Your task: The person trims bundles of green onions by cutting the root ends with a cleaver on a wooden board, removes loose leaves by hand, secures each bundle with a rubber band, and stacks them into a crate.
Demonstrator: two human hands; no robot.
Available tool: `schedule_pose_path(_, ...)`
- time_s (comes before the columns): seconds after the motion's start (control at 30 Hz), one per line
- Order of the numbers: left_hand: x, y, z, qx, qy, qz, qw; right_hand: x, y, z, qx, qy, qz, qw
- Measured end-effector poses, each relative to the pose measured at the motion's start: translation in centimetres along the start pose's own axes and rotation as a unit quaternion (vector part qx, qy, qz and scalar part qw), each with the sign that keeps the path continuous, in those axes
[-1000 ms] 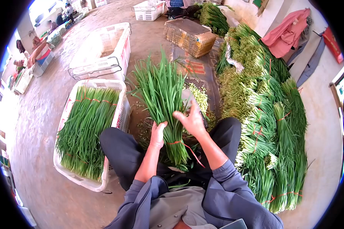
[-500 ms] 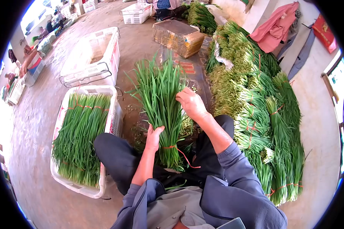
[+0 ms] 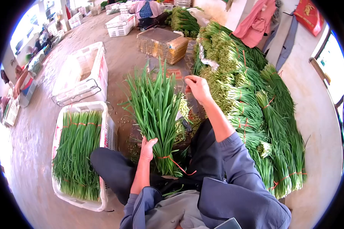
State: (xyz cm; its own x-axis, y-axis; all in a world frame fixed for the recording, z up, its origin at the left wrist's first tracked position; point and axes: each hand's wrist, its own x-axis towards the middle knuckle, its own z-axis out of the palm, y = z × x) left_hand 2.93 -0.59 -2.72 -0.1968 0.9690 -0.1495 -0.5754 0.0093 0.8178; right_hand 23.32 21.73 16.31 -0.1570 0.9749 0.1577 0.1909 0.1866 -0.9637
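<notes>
My left hand (image 3: 147, 148) is closed around the left side of a bunch of garlic chives (image 3: 156, 110), which stands upright between my legs. A red tie (image 3: 165, 157) circles the bunch near its base, and its loose end trails to the right. My right hand (image 3: 197, 88) is held up to the right of the leaves, apart from them. Its fingers are bent together in a pinch; anything between them is too small to make out. Behind the bunch, a knife with a dark handle (image 3: 186, 125) lies among pale trimmings (image 3: 183, 106).
On my left stands a white crate (image 3: 103, 152) filled with tied chives, with another white crate (image 3: 80, 74) beyond it. A long heap of chive bundles (image 3: 252, 114) lies on my right. Ahead is a taped box (image 3: 160, 42); a person (image 3: 146, 10) sits behind it.
My right hand has moved away from the leaves, up and to the right. My left hand still holds the bunch. The view has shifted slightly, and the knife now shows.
</notes>
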Motion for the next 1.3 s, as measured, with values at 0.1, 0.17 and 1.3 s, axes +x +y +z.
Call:
schedule_pose_path(0.1,0.1,-0.5,-0.5,0.003,-0.007,0.0,1.0,0.4,-1.5,0.0,-0.022,-0.007,0.011,1.0)
schedule_pose_path(0.17,0.0,-0.3,-0.4,-0.002,-0.024,-0.003,1.0,0.5,-2.0,0.2,-0.097,0.011,-0.072,0.993)
schedule_pose_path(1.3,1.0,3.6,0.5,-0.286,0.033,0.031,0.957,-15.9,7.7,10.4,0.045,-0.407,0.119,0.904)
